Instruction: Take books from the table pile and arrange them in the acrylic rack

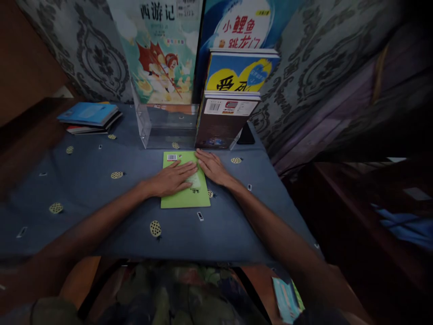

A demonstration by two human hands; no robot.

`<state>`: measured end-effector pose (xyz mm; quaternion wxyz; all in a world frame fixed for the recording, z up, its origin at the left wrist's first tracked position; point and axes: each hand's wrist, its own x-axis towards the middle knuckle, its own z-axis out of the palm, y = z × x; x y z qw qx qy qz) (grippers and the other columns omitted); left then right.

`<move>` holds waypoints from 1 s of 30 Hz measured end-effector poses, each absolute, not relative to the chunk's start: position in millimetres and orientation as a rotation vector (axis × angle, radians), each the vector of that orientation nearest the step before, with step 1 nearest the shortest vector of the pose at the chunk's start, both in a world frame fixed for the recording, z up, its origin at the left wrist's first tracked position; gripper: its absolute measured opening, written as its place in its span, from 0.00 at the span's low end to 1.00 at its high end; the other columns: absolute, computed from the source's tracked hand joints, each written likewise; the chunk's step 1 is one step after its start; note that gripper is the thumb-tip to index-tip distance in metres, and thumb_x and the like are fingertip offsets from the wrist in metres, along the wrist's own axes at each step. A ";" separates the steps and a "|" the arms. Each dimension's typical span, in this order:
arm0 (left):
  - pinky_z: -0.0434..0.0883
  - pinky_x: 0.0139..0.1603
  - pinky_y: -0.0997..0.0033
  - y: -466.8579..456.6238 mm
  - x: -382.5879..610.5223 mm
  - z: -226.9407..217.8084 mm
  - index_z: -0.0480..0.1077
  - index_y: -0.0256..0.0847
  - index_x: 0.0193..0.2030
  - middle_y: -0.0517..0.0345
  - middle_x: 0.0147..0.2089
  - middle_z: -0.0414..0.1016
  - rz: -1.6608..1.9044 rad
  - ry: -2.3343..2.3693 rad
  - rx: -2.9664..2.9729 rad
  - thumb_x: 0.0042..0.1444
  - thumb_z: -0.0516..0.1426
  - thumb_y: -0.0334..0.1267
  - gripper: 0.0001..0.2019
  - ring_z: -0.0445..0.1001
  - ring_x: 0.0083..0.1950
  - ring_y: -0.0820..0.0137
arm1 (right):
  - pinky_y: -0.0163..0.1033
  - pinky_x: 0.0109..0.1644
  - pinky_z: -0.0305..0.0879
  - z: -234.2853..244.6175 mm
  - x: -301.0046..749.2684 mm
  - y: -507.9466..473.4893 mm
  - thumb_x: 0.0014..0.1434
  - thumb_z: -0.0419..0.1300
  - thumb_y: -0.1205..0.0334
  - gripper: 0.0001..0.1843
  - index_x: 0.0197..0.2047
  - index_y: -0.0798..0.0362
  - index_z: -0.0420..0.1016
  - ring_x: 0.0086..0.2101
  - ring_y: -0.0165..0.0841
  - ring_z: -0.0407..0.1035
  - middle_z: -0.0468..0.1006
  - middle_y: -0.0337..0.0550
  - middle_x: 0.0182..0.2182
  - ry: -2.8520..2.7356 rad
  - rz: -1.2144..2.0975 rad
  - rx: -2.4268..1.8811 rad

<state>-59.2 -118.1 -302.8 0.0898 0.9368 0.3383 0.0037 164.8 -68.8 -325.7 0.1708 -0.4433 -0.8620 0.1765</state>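
A thin lime-green book (179, 201) lies on the table with a barcode label at its upper left corner. Across its middle rests my left hand (174, 178), flat with the fingers stretched out to the right. My right hand (212, 168) lies at the book's upper right edge, fingers extended and pointing up and left, partly on the cover. Neither hand grips anything. Just behind the book stands a clear acrylic book stand (162, 137) with two sections.
The stand holds a tall picture book (165, 58), a brown-backed book (225, 124) and a blue-yellow book (238, 72). Stacked books (89, 113) lie at the far left. A dark flat object (246, 135) sits right of the stand. Below the table's front edge are other books (286, 298).
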 end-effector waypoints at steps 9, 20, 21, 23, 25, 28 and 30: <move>0.37 0.77 0.56 -174.3 -40.7 -297.1 0.50 0.56 0.74 0.64 0.75 0.54 0.166 0.686 2.748 0.72 0.43 0.51 0.25 0.48 0.77 0.69 | 0.58 0.72 0.45 -324.6 159.7 -75.5 0.70 0.46 0.51 0.31 0.71 0.56 0.59 0.69 0.43 0.52 0.56 0.54 0.71 -2.486 0.383 -1.286; 0.41 0.77 0.58 -177.7 -41.6 -295.5 0.58 0.57 0.70 0.66 0.73 0.58 0.096 0.680 2.732 0.72 0.44 0.39 0.22 0.50 0.76 0.72 | 0.57 0.72 0.45 -319.8 163.6 -105.7 0.70 0.45 0.58 0.29 0.70 0.60 0.59 0.71 0.42 0.47 0.59 0.55 0.70 -2.563 0.349 -1.226; 0.41 0.77 0.58 -177.8 -42.3 -295.4 0.58 0.57 0.70 0.66 0.73 0.58 0.076 0.672 2.736 0.72 0.44 0.38 0.22 0.51 0.76 0.73 | 0.57 0.72 0.45 -320.2 166.1 -111.0 0.70 0.44 0.58 0.29 0.70 0.60 0.60 0.71 0.42 0.48 0.59 0.55 0.70 -2.569 0.365 -1.197; 0.42 0.77 0.58 -177.7 -43.7 -295.2 0.58 0.56 0.70 0.65 0.73 0.59 0.049 0.650 2.743 0.72 0.44 0.37 0.22 0.51 0.76 0.73 | 0.58 0.72 0.47 -321.6 171.5 -121.0 0.71 0.44 0.58 0.28 0.70 0.59 0.60 0.70 0.42 0.49 0.60 0.55 0.69 -2.564 0.400 -1.145; 0.43 0.77 0.58 -177.4 -45.0 -295.2 0.59 0.55 0.70 0.65 0.72 0.60 0.067 0.630 2.748 0.72 0.44 0.37 0.22 0.52 0.76 0.72 | 0.58 0.71 0.49 -323.4 176.8 -129.8 0.71 0.42 0.59 0.28 0.70 0.57 0.60 0.70 0.41 0.50 0.60 0.54 0.69 -2.547 0.435 -1.099; 0.47 0.77 0.59 -177.3 -46.5 -295.2 0.60 0.56 0.69 0.64 0.71 0.63 0.160 0.610 2.745 0.71 0.45 0.36 0.22 0.54 0.75 0.73 | 0.60 0.71 0.50 -325.1 183.1 -141.2 0.71 0.41 0.60 0.28 0.71 0.54 0.59 0.70 0.41 0.50 0.60 0.54 0.69 -2.526 0.472 -1.054; 0.49 0.76 0.60 -178.0 -47.0 -295.1 0.61 0.55 0.69 0.63 0.70 0.64 0.198 0.599 2.742 0.71 0.46 0.36 0.22 0.55 0.74 0.72 | 0.61 0.71 0.50 -325.0 186.2 -148.4 0.71 0.42 0.61 0.28 0.71 0.54 0.58 0.70 0.41 0.49 0.60 0.53 0.69 -2.528 0.485 -1.040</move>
